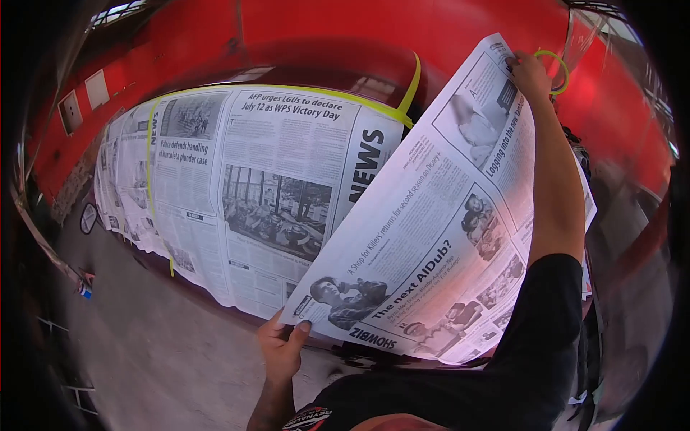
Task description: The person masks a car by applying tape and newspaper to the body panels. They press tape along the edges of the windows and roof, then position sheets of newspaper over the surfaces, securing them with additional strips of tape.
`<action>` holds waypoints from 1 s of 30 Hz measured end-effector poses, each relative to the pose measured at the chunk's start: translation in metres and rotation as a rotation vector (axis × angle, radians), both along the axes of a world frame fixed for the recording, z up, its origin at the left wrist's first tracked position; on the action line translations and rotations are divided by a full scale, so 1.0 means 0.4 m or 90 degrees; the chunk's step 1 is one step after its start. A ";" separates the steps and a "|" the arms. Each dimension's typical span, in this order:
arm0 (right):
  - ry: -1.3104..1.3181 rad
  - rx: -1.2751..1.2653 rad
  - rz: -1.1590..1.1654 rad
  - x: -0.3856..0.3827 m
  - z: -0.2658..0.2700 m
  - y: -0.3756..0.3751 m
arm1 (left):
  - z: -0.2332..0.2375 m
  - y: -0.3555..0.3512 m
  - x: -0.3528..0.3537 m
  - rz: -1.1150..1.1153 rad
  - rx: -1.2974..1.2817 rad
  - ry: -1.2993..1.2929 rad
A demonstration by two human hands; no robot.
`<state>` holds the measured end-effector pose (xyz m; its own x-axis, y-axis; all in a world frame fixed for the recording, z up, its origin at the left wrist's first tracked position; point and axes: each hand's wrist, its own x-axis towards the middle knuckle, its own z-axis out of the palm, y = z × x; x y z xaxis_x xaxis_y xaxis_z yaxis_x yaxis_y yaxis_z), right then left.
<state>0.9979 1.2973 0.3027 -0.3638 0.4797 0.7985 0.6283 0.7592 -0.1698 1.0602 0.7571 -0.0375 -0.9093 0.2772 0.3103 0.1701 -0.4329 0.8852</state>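
Observation:
A loose newspaper sheet is stretched at a slant in front of me, its "SHOWBIZ" heading low down. Its lower left corner is pinched by my left hand, thumb on top. My right hand grips the upper right end with fingers closed on the edge. A ring of yellow-green masking tape shows beside that hand. Behind the sheet, more newspaper covers the side of a dark vehicle, fixed along the top by yellow tape. The loose sheet overlaps the covered part's right end.
Another yellow tape strip sticks up over the vehicle's top edge. A side mirror juts out at the far left. Red walls stand behind, and grey concrete floor lies below. A small blue-capped item is on the left.

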 end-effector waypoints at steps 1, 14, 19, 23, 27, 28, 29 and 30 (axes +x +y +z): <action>0.003 -0.005 0.007 -0.042 0.006 0.000 | 0.010 0.009 -0.005 -0.001 -0.025 -0.009; -0.209 -0.163 0.209 -0.376 -0.164 0.092 | -0.140 0.073 -0.032 -0.014 -0.097 -0.148; -0.316 -0.179 0.304 -0.406 -0.210 0.086 | -0.196 0.060 -0.033 -0.025 -0.152 -0.178; -0.260 -0.184 0.348 -0.388 -0.228 0.073 | -0.237 0.056 -0.037 0.005 -0.238 -0.215; -0.218 -0.190 0.318 -0.361 -0.234 0.041 | -0.296 0.061 -0.045 0.027 -0.176 -0.250; -0.175 -0.204 0.326 -0.365 -0.244 0.043 | -0.305 0.065 -0.043 0.032 -0.161 -0.246; -0.133 -0.219 0.332 -0.357 -0.245 0.024 | -0.313 0.065 -0.043 0.037 -0.147 -0.243; -0.152 -0.228 0.382 -0.340 -0.243 0.011 | -0.323 0.062 -0.047 0.034 -0.143 -0.241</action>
